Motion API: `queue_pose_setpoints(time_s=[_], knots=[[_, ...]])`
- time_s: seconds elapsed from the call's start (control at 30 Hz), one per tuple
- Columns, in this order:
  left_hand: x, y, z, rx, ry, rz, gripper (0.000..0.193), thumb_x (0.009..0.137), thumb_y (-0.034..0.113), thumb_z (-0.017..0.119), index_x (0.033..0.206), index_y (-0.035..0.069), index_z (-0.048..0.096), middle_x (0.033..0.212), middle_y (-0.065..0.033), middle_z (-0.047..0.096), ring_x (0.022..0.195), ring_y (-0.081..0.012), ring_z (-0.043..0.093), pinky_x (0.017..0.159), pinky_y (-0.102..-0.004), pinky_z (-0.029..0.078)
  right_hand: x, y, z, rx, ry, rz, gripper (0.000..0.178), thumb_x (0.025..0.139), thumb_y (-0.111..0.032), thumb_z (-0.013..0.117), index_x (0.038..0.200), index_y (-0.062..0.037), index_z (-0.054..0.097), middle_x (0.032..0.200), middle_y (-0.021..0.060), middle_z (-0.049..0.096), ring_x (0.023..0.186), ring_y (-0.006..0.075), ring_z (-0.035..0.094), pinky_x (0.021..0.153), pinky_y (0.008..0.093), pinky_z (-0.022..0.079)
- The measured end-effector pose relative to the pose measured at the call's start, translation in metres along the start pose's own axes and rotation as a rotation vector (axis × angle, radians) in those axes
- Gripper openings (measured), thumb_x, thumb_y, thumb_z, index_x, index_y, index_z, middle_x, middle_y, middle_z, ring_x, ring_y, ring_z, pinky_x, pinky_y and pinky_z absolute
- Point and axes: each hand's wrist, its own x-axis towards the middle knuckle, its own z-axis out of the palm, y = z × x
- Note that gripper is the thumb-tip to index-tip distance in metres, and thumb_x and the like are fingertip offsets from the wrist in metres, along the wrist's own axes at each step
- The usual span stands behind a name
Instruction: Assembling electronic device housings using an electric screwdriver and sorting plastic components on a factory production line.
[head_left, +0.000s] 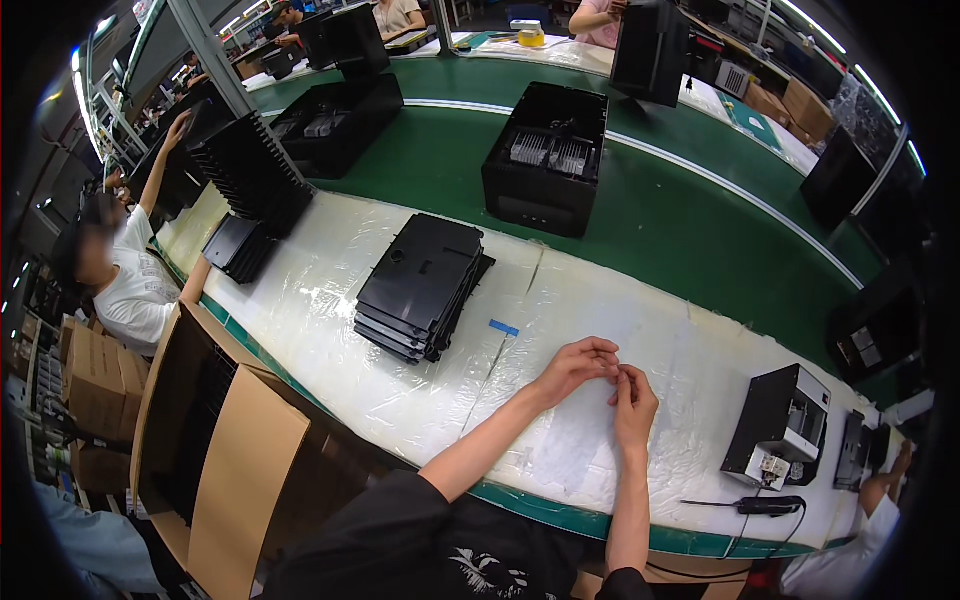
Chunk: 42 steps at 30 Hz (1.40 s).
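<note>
Above the white film-covered worktop (pixel 560 470), my left hand (pixel 578 368) and my right hand (pixel 634 400) meet at the fingertips. The fingers of both are curled and pinched together; whatever is between them, if anything, is too small to make out. A small blue strip (pixel 504 328) lies on the film to the left of my hands. Further left sits a stack of flat black plastic panels (pixel 420 270), slightly uneven at its edges. To the right stands a black and silver box-shaped device (pixel 778 420), with a black electric screwdriver (pixel 770 506) and its cable in front of it.
Beyond the worktop, a green conveyor (pixel 680 210) carries an open black housing (pixel 545 160) and other black units. A tall stack of black trays (pixel 252 170) rises at the left, near a co-worker in white (pixel 135 300). An open cardboard box (pixel 245 480) stands at my left.
</note>
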Motion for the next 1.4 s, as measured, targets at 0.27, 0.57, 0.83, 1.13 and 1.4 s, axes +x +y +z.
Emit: queue_pose_setpoints(time_s=[0.27,0.57,0.83,1.13,1.4], knots=[[0.0,-0.001,-0.002,-0.024,0.003,0.007,0.034,0.079,0.006,0.051,0.112,-0.003,0.05,0.1,-0.0116,0.057,0.097,-0.0226,0.055,0.092,-0.0397,0.042,0.001,0.004,0.0,0.039,0.022,-0.046,0.012,0.087,-0.008,0.055,0.094,0.0002,0.06,0.075,0.0058,0.064,0.056,0.0077,0.055,0.049,0.0212,0.043],[0.0,0.007,0.004,-0.026,0.042,-0.02,0.033,0.078,0.005,0.05,0.11,-0.002,0.05,0.099,-0.0112,0.056,0.096,-0.0218,0.054,0.092,-0.04,0.04,0.001,-0.001,-0.002,0.07,0.023,-0.019,0.014,0.089,-0.012,0.054,0.09,0.0001,0.06,0.073,0.0054,0.063,0.053,0.0086,0.053,0.05,0.0221,0.042],[-0.002,0.009,0.006,-0.002,0.063,-0.051,0.036,0.077,0.006,0.049,0.112,-0.001,0.05,0.1,-0.0109,0.056,0.094,-0.022,0.053,0.09,-0.0397,0.04,0.001,0.001,-0.004,0.014,-0.045,-0.014,0.015,0.088,-0.014,0.056,0.089,0.0006,0.059,0.074,0.004,0.061,0.056,0.0073,0.05,0.051,0.0212,0.04],[-0.001,0.008,0.005,-0.026,0.066,-0.039,0.036,0.077,0.006,0.049,0.112,0.0,0.049,0.099,-0.0112,0.056,0.094,-0.0228,0.053,0.09,-0.0414,0.039,0.002,0.002,-0.002,0.011,0.005,-0.032,0.016,0.085,-0.017,0.061,0.083,-0.0016,0.062,0.065,0.0034,0.061,0.053,0.0075,0.053,0.05,0.0222,0.041],[-0.001,0.009,0.005,-0.034,0.094,-0.041,0.042,0.07,0.0,0.051,0.112,0.001,0.049,0.1,-0.0096,0.054,0.092,-0.0205,0.053,0.086,-0.0328,0.041,0.0,-0.004,-0.002,-0.049,0.005,-0.017,0.022,0.079,-0.023,0.069,0.082,-0.0023,0.064,0.065,0.0039,0.061,0.055,0.0078,0.052,0.051,0.0218,0.041]])
